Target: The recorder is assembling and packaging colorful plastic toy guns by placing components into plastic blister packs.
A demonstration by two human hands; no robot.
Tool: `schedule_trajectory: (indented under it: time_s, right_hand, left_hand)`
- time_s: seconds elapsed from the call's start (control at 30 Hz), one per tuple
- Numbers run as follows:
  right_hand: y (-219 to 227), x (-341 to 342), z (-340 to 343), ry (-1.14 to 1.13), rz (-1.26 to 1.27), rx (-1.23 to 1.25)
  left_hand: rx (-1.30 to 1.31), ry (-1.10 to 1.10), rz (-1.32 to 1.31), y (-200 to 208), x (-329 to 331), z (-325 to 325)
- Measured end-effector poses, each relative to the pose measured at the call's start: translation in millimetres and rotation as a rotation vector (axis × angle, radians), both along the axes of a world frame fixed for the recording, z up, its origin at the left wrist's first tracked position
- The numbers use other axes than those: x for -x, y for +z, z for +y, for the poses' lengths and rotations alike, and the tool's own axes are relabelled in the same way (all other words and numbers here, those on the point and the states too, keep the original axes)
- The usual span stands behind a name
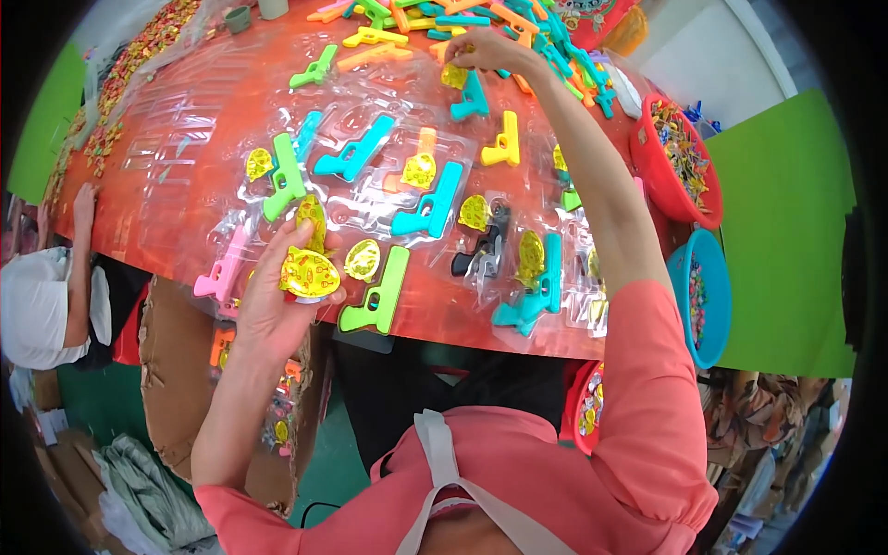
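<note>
Head-worn fisheye, looking down, table (444, 310) near

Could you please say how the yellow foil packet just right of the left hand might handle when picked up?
The yellow foil packet is probably light, being small beside the left hand. Its glossy surface may be slippery, and its foil look suggests it could crinkle.

1. Left hand (273, 305) holds yellow foil packets (311, 275) above the table's (430, 310) near edge.
2. Right hand (487, 49) holds another packet (454, 76) toward the far edge.
3. Red basin (700, 217) sits by the right edge.
</note>
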State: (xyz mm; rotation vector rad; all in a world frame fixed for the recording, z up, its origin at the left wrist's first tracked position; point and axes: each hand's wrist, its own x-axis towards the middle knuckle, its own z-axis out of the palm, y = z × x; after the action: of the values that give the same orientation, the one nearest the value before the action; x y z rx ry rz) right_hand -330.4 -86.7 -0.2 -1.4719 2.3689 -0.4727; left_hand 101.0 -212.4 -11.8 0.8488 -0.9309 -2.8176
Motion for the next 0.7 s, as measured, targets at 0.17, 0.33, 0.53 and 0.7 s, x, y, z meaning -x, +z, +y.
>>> schedule_trajectory:
  time_s: [0.17, 0.33, 0.53, 0.7]
  right_hand:
    - [-17.9, 8.2, -4.0, -0.081, 0.055, 0.176]
    - [45.6, -34.3, 26.2, -0.440, 0.034, -0.043]
    - [13.6, -3.1, 78.0, -0.332, 0.012, 0.147]
    - [0.8, -9.6, 120.0, -0.303, -0.407, 0.290]
  left_hand:
    - [0.000, -0.009, -0.008, -2.0, 8.5, 1.1]
    - [0.001, -0.059, 0.030, -1.1, 14.3, 8.1]
    - [0.020, -0.069, 0.009, -2.8, 13.6, 22.0]
    - [0.021, -0.084, -0.028, 3.3, 16.3, 41.8]
